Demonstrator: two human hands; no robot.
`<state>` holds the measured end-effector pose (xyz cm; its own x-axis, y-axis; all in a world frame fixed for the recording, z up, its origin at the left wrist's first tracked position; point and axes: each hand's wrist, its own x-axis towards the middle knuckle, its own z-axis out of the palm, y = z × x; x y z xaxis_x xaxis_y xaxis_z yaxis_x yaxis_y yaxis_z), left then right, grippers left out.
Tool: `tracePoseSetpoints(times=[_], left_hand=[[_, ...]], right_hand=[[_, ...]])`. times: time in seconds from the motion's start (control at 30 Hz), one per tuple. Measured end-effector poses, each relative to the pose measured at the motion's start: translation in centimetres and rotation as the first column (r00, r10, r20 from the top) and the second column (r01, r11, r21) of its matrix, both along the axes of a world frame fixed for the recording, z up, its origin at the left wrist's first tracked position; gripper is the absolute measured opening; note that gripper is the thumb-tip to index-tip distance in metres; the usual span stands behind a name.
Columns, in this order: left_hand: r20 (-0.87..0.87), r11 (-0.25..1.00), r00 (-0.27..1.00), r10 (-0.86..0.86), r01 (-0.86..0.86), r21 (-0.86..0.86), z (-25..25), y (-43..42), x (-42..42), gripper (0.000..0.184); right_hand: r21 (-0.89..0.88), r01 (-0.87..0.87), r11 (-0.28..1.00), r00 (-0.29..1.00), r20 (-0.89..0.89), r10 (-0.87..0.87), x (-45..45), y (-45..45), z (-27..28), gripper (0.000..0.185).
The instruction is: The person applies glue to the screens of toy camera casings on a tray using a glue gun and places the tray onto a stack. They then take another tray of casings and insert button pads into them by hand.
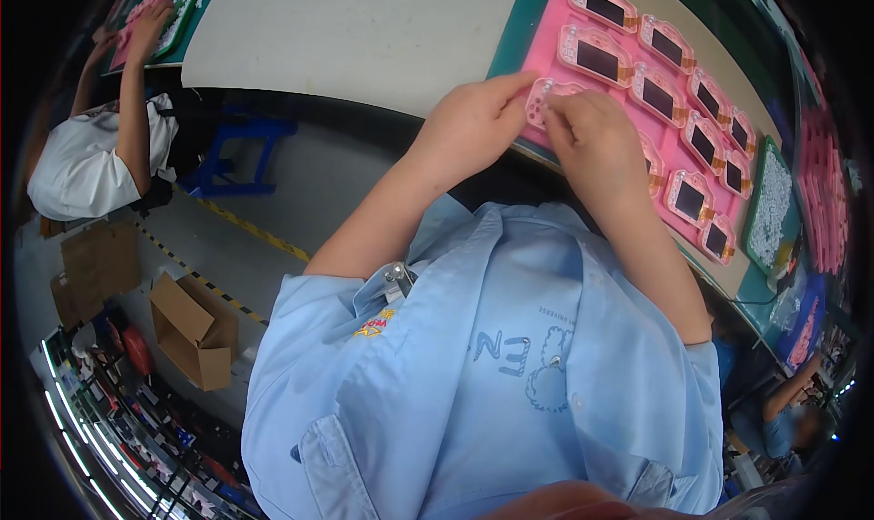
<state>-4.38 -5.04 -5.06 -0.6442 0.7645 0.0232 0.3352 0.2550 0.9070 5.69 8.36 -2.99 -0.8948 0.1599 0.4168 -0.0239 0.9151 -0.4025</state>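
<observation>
A pink plastic game-console shell (534, 109) lies at the near edge of the pink mat, with small dark pink holes on its face. My left hand (475, 130) grips its left side, index finger and thumb at the rim. Over the shell, my right hand (596, 142) has thumb and index finger pinched together; whatever sits between the tips is too small or hidden to make out. The right hand covers much of the shell. Several similar pink shells with dark screens, such as one shell (596, 57), lie in rows beyond and to the right.
The pink mat (544, 51) rests on a green-edged bench. To the right stands a green tray (770, 206) of small white parts. Another person (109, 151) works at the upper left. A blue stool (241, 151) and an open cardboard box (193, 333) are on the floor.
</observation>
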Motion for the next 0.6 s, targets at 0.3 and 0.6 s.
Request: tracePoseSetpoints(times=[0.3,0.6], left_hand=[[0.017,1.000,1.000,0.008,-0.008,-0.020,-0.1,0.1,0.1,0.036],[0.071,1.000,0.997,-0.004,0.006,-0.023,0.1,0.1,0.0,0.034]], right_hand=[[-0.038,-0.061,0.997,0.974,0.216,0.068,-0.3,-0.4,1.5,0.013],[0.092,-0.123,0.988,0.985,0.132,0.110,0.6,-0.6,1.2,0.014]])
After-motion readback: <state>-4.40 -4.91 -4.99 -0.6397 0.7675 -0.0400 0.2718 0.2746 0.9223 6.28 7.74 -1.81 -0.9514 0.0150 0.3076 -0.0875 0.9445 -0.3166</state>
